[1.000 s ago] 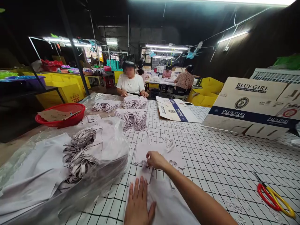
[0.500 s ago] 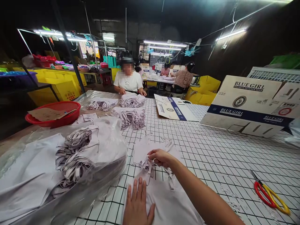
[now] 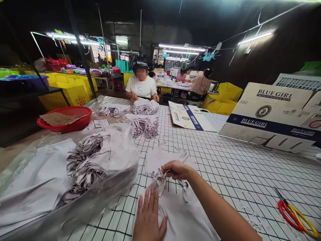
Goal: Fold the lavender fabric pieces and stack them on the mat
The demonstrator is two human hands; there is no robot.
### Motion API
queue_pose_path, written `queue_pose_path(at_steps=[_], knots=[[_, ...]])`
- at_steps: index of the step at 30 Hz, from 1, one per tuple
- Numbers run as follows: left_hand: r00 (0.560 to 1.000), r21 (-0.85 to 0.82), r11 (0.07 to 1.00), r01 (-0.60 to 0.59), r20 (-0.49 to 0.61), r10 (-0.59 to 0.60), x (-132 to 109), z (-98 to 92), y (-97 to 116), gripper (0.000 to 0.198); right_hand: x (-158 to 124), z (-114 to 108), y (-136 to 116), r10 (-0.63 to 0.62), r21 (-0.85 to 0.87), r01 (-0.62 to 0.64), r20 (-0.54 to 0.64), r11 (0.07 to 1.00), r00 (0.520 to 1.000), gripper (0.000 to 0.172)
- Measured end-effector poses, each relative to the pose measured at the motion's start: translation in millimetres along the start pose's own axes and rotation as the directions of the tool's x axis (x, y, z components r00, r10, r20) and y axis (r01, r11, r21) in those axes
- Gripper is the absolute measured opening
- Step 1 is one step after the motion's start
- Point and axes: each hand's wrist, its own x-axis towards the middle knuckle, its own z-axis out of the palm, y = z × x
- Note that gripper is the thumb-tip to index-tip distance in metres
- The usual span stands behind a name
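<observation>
My left hand [image 3: 149,219] lies flat, fingers spread, on a white cloth piece with straps [image 3: 187,217] at the front of the table. At that piece's far edge, my right hand [image 3: 177,170] pinches a bunched strap [image 3: 159,179] between thumb and fingers. A second strap [image 3: 186,192] lies loose to the right of it. Just beyond sits another white cloth piece [image 3: 154,158], flat on the grid-patterned table cover [image 3: 215,167]. To the left, stacks of similar white cloth [image 3: 94,160] with bunched straps rest in a clear plastic bag [image 3: 120,179].
Red-and-yellow-handled scissors [image 3: 292,214] lie at right amid thread scraps. Folded cloth stacks [image 3: 141,124] stand at the far side, before a seated co-worker [image 3: 140,85]. A red basket [image 3: 82,122] is at left; a flattened carton [image 3: 190,117] and a larger carton [image 3: 265,115] are at right.
The view has swung slightly left, so things appear shifted to the right. The strap at my right hand looks more bunched; my left hand stays flat on the cloth.
</observation>
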Motion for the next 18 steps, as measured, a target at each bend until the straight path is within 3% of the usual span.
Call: queue_pose_path(at_steps=[4,9,12,15,17,18], knots=[[0.998,-0.022,0.999,0.023,0.051,-0.022,2.3,-12.5,5.3,0.067,5.9,1.5,9.4,-0.069,0.332,0.050,0.044,0.942,0.997,0.018],[0.998,-0.006,1.000,0.023,0.054,-0.023,3.7,-18.3,5.8,0.065,10.2,12.7,17.5,-0.126,0.422,0.138,-0.055,0.896,0.990,0.012],[0.999,-0.009,1.000,0.022,0.045,-0.022,1.5,-14.2,5.2,0.068,11.5,18.6,17.4,-0.127,0.319,0.166,-0.138,0.933,0.982,0.016],[0.998,-0.027,0.999,0.025,0.051,-0.024,-2.2,-10.9,4.5,0.069,11.2,13.5,17.5,-0.119,0.104,0.154,-0.283,0.983,0.952,0.022],[0.998,-0.060,0.998,0.036,0.062,-0.032,-0.5,-13.3,2.3,0.068,7.2,-1.1,21.6,-0.145,-0.054,0.136,-0.458,0.989,0.877,0.021],[0.997,-0.085,0.995,0.050,0.068,-0.044,3.7,-16.6,0.3,0.067,3.5,-11.6,25.7,-0.174,-0.135,0.118,-0.560,0.984,0.810,0.019]])
